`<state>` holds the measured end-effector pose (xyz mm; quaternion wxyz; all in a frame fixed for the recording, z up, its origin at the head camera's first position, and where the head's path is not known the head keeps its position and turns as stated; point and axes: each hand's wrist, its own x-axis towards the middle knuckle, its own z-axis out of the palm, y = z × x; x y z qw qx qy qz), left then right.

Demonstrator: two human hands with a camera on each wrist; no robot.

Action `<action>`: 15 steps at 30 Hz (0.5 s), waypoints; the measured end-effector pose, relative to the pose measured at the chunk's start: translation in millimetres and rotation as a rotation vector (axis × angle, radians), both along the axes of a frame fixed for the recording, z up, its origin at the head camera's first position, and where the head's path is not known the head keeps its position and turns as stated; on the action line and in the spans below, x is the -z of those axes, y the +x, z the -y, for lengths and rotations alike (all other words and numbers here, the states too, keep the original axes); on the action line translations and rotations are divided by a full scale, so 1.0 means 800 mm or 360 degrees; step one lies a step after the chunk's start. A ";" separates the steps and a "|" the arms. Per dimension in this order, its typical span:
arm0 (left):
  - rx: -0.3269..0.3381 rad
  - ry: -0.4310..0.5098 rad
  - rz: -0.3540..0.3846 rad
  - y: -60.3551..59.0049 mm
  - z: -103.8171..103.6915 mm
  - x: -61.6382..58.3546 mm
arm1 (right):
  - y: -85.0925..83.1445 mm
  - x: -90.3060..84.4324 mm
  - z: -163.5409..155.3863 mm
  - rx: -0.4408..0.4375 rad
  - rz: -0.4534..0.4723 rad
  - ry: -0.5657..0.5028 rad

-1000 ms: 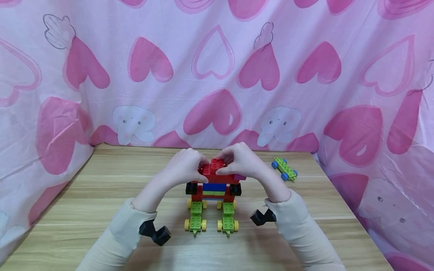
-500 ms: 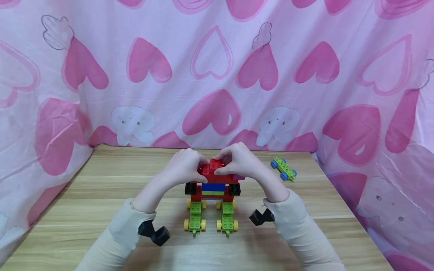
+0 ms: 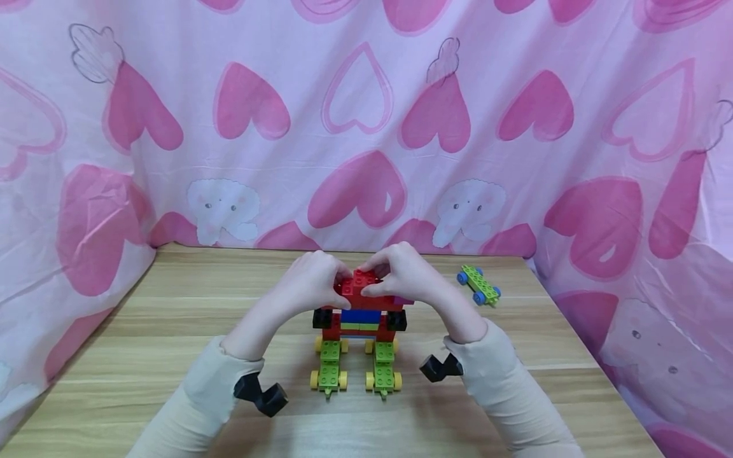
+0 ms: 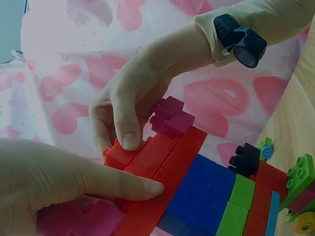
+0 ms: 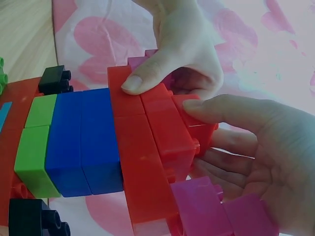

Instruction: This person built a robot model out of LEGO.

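A figure built of toy bricks stands on two green wheeled bases (image 3: 329, 375) with yellow wheels. Its middle has blue bricks (image 5: 98, 142) above light green ones (image 5: 37, 152). Long red bricks (image 5: 140, 162) run across the upper part, and magenta bricks (image 4: 172, 120) stick out at both sides. My left hand (image 3: 312, 280) grips this red part, its thumb laid along the front face. On top, a small red brick (image 5: 202, 132) is pinched by my right hand (image 3: 409, 273), thumb in front; the fingers behind are partly hidden.
A separate green wheeled base (image 3: 481, 284) with blue wheels lies at the back right of the wooden table (image 3: 217, 273). Black bricks (image 3: 396, 320) jut from the figure's sides. A pink heart-patterned cloth (image 3: 275, 184) hangs behind and along both sides.
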<state>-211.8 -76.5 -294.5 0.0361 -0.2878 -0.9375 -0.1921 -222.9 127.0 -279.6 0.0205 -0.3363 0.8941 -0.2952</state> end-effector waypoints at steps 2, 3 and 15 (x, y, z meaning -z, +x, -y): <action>-0.0003 0.0002 -0.0004 0.000 0.000 0.000 | 0.001 0.000 0.000 0.0014 0.0001 0.0006; -0.0003 0.0003 -0.0005 0.001 0.000 -0.001 | 0.001 0.000 0.000 0.0022 0.0006 0.0008; -0.0007 -0.0024 0.0015 0.001 0.000 -0.003 | 0.000 0.001 0.002 0.0038 0.0040 0.0029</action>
